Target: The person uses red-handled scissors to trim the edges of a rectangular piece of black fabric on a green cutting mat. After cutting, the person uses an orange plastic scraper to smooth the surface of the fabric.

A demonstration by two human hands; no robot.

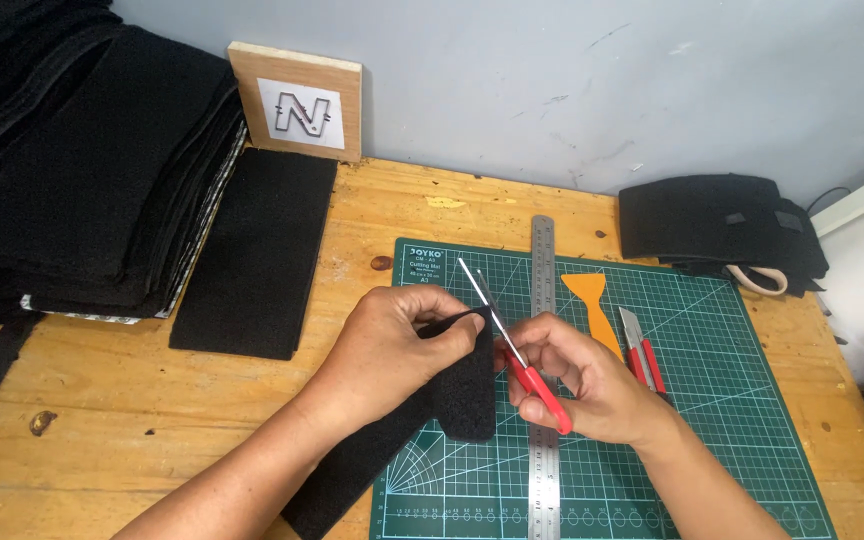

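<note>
The left hand (392, 345) pinched a black fabric strip (462, 385) above the green cutting mat (712, 420). The right hand (582, 385) gripped red-handled scissors (512, 350), blades open at the strip's far edge. Right of them lay a steel ruler (544, 260), an orange scraper (592, 305) and a red utility knife (637, 350).

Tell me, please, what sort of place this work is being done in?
Probably a small craft or sewing workbench: a green gridded cutting mat on a wooden table, a steel ruler, and stacked black fabric sheets against the wall.
</note>
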